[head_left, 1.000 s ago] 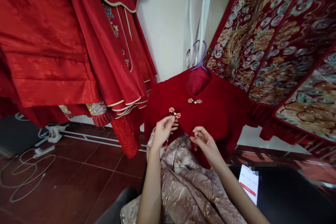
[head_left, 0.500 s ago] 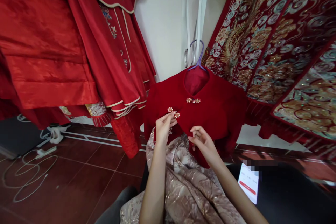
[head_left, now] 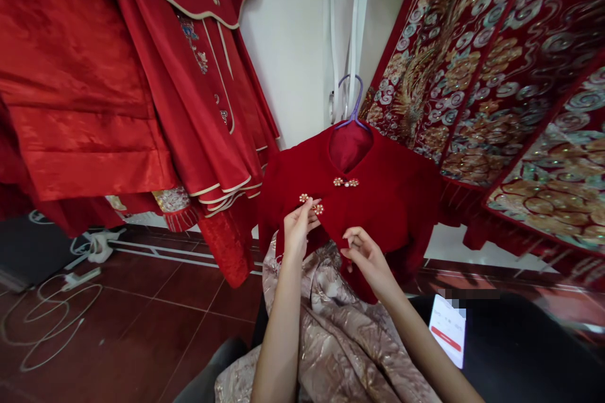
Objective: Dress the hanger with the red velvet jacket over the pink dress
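A dark red jacket point(head_left: 378, 214) with a stand collar hangs from a purple hanger point(head_left: 353, 114) in front of me. At its neck a flower-shaped frog button point(head_left: 346, 182) is fastened. Lower down, a second flower frog button point(head_left: 318, 209) lies at the fingertips of my left hand point(head_left: 297, 227), which is closed in a pinch on it. My right hand point(head_left: 366, 255) pinches the jacket's front edge, to the right of the opening. Shiny beige patterned fabric point(head_left: 331, 334) lies beneath both forearms.
Red garments point(head_left: 80, 88) hang on the left and a richly embroidered one point(head_left: 472, 75) on the right. A lit phone point(head_left: 447, 330) rests on a black surface at lower right. White cables point(head_left: 51, 321) and a power strip lie on the tiled floor.
My left hand has shifted very slightly right at the lower button. My right hand stays on the jacket's edge. The view has moved a little.
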### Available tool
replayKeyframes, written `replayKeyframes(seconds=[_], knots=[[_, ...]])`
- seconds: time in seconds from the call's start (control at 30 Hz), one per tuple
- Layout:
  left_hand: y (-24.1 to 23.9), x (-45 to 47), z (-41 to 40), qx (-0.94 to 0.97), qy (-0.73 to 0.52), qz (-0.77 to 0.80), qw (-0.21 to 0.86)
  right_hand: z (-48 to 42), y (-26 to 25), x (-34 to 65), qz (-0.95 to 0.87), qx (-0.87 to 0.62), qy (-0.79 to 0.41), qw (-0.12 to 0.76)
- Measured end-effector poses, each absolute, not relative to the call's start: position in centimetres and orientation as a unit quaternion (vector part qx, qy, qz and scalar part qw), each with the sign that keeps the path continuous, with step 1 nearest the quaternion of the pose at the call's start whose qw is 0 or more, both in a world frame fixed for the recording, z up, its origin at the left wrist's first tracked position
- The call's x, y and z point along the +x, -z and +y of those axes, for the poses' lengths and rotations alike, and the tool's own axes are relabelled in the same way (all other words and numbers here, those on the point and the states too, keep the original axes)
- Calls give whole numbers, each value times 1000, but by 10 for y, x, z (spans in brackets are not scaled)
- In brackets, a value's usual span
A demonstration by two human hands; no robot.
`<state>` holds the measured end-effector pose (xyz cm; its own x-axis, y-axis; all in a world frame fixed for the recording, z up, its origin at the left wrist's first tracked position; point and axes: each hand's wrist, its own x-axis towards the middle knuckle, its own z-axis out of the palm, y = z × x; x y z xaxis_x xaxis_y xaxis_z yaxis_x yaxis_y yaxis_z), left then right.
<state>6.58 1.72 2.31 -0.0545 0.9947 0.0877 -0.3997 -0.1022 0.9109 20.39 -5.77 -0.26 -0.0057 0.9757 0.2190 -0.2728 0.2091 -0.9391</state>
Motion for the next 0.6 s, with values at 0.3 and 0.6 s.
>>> replayKeyframes(seconds=[0.3,0.6], knots=[[-79,94,31,780,-475,400,75,-61,-4,232,-464,-340,-492,653],[-120,90,55,908,-217,309,-182,-61,-7,257,-503,-322,-434,674]])
